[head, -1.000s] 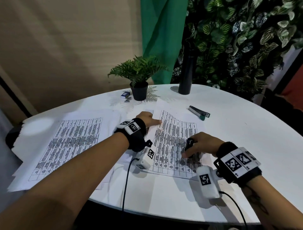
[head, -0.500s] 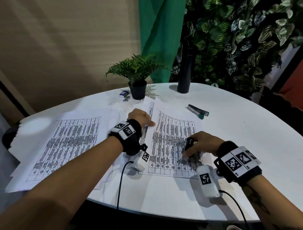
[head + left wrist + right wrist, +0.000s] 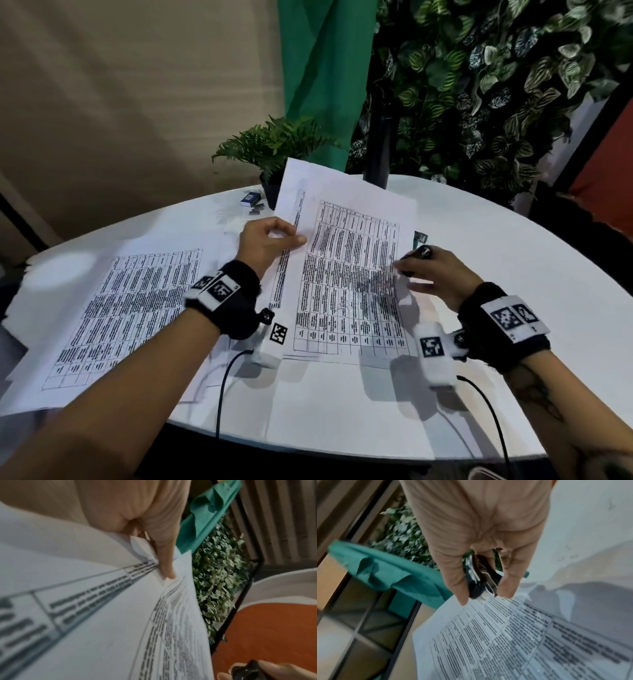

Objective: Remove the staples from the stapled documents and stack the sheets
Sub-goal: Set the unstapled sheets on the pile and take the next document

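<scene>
Head view first: the left hand point(image 3: 265, 241) pinches the left edge of the top sheet point(image 3: 346, 260) between thumb and fingers and tilts its far end up off the white table point(image 3: 479, 246), in front of the potted fern point(image 3: 274, 144) at 12 o'clock. At 3 o'clock of that sheet the right hand point(image 3: 433, 274) curls round a dark staple remover point(image 3: 416, 255) while its fingertips rest on the paper's right edge. A stack of loose sheets point(image 3: 130, 308) lies at 9 o'clock.

Left wrist view: the thumb point(image 3: 164, 561) presses down on the lifted sheet's edge, and a second printed page lies beneath it.

Right wrist view: two fingers clamp the staple remover point(image 3: 479, 577), its claws pointing at the page corner.

Judged from this, the step in hand is peeling a freed sheet from its document. Next it likely needs carrying toward 9 o'clock and squaring onto the stack, provided no staple still binds the pages, which cannot be told.
</scene>
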Action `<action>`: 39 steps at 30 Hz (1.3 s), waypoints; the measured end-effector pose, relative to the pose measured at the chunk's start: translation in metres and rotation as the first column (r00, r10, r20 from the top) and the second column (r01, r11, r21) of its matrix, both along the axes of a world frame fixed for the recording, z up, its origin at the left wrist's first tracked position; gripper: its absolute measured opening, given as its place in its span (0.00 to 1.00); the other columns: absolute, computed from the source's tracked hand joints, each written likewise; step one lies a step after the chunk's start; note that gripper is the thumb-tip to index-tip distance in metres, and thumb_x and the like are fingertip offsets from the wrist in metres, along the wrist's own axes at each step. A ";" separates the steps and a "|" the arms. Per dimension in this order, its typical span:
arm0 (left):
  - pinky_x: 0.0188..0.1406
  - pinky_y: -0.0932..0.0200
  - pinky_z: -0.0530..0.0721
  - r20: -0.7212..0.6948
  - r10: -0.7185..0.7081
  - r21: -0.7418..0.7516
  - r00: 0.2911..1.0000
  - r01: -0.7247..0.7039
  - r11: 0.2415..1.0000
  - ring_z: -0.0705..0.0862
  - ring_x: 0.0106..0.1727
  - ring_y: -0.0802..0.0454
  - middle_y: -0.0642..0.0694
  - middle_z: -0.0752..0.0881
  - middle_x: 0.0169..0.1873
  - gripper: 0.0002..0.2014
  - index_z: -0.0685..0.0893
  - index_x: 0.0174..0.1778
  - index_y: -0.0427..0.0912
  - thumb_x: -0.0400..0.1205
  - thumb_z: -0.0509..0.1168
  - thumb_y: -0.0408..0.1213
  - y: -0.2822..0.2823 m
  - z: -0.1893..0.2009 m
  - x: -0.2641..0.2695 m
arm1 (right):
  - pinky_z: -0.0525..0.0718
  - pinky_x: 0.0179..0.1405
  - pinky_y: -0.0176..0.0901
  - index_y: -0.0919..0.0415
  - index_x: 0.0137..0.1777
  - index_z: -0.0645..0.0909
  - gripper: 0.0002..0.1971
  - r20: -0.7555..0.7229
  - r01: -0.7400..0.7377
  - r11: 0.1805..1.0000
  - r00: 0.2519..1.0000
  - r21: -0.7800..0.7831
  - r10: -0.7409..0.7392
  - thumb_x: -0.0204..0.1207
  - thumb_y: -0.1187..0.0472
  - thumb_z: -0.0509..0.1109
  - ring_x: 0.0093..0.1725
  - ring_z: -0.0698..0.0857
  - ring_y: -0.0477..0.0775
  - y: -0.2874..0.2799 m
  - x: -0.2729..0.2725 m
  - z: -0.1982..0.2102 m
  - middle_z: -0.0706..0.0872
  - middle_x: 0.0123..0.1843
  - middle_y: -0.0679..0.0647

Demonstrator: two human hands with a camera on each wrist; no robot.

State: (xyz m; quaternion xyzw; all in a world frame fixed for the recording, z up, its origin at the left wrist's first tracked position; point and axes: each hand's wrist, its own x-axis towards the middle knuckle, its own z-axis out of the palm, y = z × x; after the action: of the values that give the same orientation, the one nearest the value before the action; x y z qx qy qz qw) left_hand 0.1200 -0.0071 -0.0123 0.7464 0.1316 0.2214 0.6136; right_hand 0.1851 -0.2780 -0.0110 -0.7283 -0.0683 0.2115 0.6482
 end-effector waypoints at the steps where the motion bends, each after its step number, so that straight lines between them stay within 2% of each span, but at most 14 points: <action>1: 0.41 0.64 0.80 0.032 -0.009 -0.020 0.999 0.010 1.000 0.82 0.33 0.61 0.48 0.83 0.30 0.11 0.83 0.30 0.42 0.67 0.78 0.25 0.001 0.001 -0.003 | 0.84 0.37 0.35 0.62 0.45 0.78 0.07 -0.016 0.003 0.998 1.000 0.067 -0.002 0.71 0.68 0.73 0.43 0.85 0.48 0.000 0.001 0.002 0.85 0.43 0.56; 3: 0.42 0.64 0.82 0.094 -0.029 -0.051 0.995 0.034 0.998 0.82 0.36 0.57 0.48 0.82 0.31 0.12 0.82 0.30 0.42 0.68 0.77 0.23 0.002 0.003 -0.006 | 0.84 0.40 0.36 0.61 0.44 0.80 0.08 -0.042 -0.018 0.985 0.999 0.173 0.025 0.67 0.65 0.74 0.44 0.87 0.48 0.002 0.004 0.007 0.85 0.43 0.54; 6: 0.31 0.71 0.80 0.158 -0.070 -0.099 0.985 0.086 0.991 0.79 0.28 0.66 0.52 0.79 0.28 0.16 0.76 0.30 0.40 0.70 0.72 0.17 0.002 0.011 -0.008 | 0.83 0.32 0.31 0.60 0.44 0.80 0.20 -0.050 -0.032 0.955 0.998 0.293 0.049 0.53 0.61 0.82 0.46 0.88 0.49 0.005 0.011 0.020 0.86 0.42 0.54; 8: 0.33 0.69 0.82 0.205 -0.092 -0.120 0.974 0.118 0.986 0.78 0.28 0.66 0.57 0.78 0.26 0.18 0.71 0.30 0.40 0.70 0.70 0.14 0.005 0.015 -0.008 | 0.82 0.30 0.29 0.61 0.42 0.82 0.30 -0.028 -0.029 0.920 0.999 0.391 0.043 0.38 0.57 0.89 0.47 0.89 0.51 0.004 0.017 0.029 0.88 0.39 0.54; 10: 0.36 0.67 0.83 0.225 -0.077 -0.131 0.971 0.108 0.985 0.78 0.30 0.65 0.57 0.78 0.28 0.21 0.68 0.32 0.43 0.70 0.70 0.15 0.008 0.019 -0.010 | 0.83 0.29 0.29 0.62 0.41 0.84 0.34 -0.016 -0.051 0.882 0.998 0.468 0.066 0.31 0.55 0.91 0.46 0.90 0.51 0.002 0.020 0.037 0.89 0.39 0.55; 14: 0.35 0.65 0.84 0.240 -0.055 -0.208 0.969 0.107 0.972 0.88 0.36 0.63 0.53 0.89 0.34 0.23 0.68 0.46 0.44 0.69 0.73 0.19 0.013 0.027 -0.015 | 0.81 0.28 0.30 0.62 0.46 0.84 0.36 0.080 -0.144 0.859 0.989 0.491 0.120 0.35 0.53 0.91 0.50 0.89 0.52 -0.002 0.015 0.048 0.90 0.42 0.57; 18: 0.43 0.61 0.86 0.233 -0.070 -0.275 0.970 0.135 0.952 0.90 0.46 0.53 0.45 0.88 0.50 0.39 0.70 0.62 0.39 0.55 0.80 0.34 0.019 0.030 -0.018 | 0.80 0.30 0.28 0.55 0.41 0.90 0.29 0.146 -0.209 0.854 0.977 0.476 0.158 0.35 0.52 0.90 0.51 0.88 0.51 -0.008 0.007 0.056 0.91 0.42 0.54; 20: 0.48 0.60 0.86 0.229 -0.102 -0.279 0.968 0.166 0.946 0.89 0.52 0.51 0.43 0.87 0.55 0.44 0.68 0.69 0.33 0.57 0.79 0.33 0.018 0.030 -0.018 | 0.81 0.36 0.27 0.53 0.42 0.90 0.29 0.163 -0.242 0.863 0.969 0.443 0.188 0.35 0.51 0.90 0.51 0.88 0.50 -0.009 0.005 0.060 0.91 0.42 0.52; 22: 0.52 0.58 0.85 0.227 -0.136 -0.264 0.964 0.195 0.945 0.88 0.57 0.49 0.41 0.86 0.59 0.46 0.67 0.73 0.31 0.59 0.79 0.33 0.018 0.031 -0.019 | 0.81 0.32 0.28 0.52 0.43 0.90 0.30 0.188 -0.273 0.874 0.959 0.403 0.213 0.35 0.50 0.90 0.50 0.89 0.49 -0.009 0.003 0.066 0.91 0.43 0.52; 26: 0.56 0.55 0.85 0.212 -0.222 -0.230 0.952 0.270 0.935 0.86 0.60 0.46 0.41 0.87 0.60 0.40 0.74 0.69 0.34 0.61 0.81 0.34 0.021 0.032 -0.025 | 0.80 0.29 0.30 0.55 0.49 0.86 0.37 0.294 -0.311 0.908 0.928 0.281 0.228 0.35 0.45 0.88 0.36 0.86 0.42 -0.011 -0.007 0.077 0.91 0.43 0.54; 31: 0.59 0.54 0.84 0.172 -0.239 -0.160 0.956 0.266 0.951 0.88 0.56 0.52 0.49 0.91 0.51 0.26 0.85 0.57 0.44 0.62 0.79 0.44 0.015 0.041 -0.030 | 0.79 0.27 0.29 0.56 0.50 0.85 0.38 0.305 -0.300 0.912 0.929 0.280 0.212 0.36 0.45 0.88 0.36 0.86 0.42 -0.015 -0.012 0.072 0.92 0.44 0.54; 34: 0.62 0.53 0.83 0.192 -0.231 -0.106 0.954 0.254 0.961 0.88 0.57 0.52 0.50 0.91 0.51 0.19 0.86 0.55 0.43 0.68 0.78 0.35 0.015 0.055 -0.028 | 0.80 0.26 0.30 0.55 0.47 0.87 0.35 0.324 -0.295 0.913 0.925 0.281 0.199 0.35 0.46 0.89 0.34 0.86 0.41 -0.013 -0.012 0.083 0.92 0.44 0.54; 36: 0.61 0.55 0.84 0.227 -0.207 -0.054 0.952 0.225 0.973 0.89 0.52 0.57 0.54 0.92 0.45 0.13 0.86 0.51 0.41 0.71 0.74 0.31 0.013 0.074 -0.026 | 0.82 0.28 0.30 0.54 0.45 0.88 0.33 0.367 -0.289 0.912 0.914 0.291 0.173 0.35 0.46 0.89 0.35 0.87 0.42 -0.011 -0.011 0.098 0.92 0.44 0.54; 39: 0.49 0.60 0.87 0.336 -0.158 -0.014 0.928 0.172 0.985 0.89 0.43 0.59 0.56 0.91 0.37 0.10 0.89 0.43 0.45 0.71 0.73 0.26 0.013 0.109 -0.023 | 0.85 0.36 0.32 0.52 0.47 0.88 0.30 0.485 -0.321 0.895 0.863 0.310 0.142 0.40 0.48 0.88 0.44 0.88 0.45 -0.012 -0.012 0.127 0.92 0.46 0.52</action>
State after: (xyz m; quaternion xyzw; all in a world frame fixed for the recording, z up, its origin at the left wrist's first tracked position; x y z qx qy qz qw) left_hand 0.0974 0.0063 0.0968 0.6932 -0.0328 0.2893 0.6593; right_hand 0.1733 -0.2895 0.1155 -0.6035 -0.3449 0.0975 0.7123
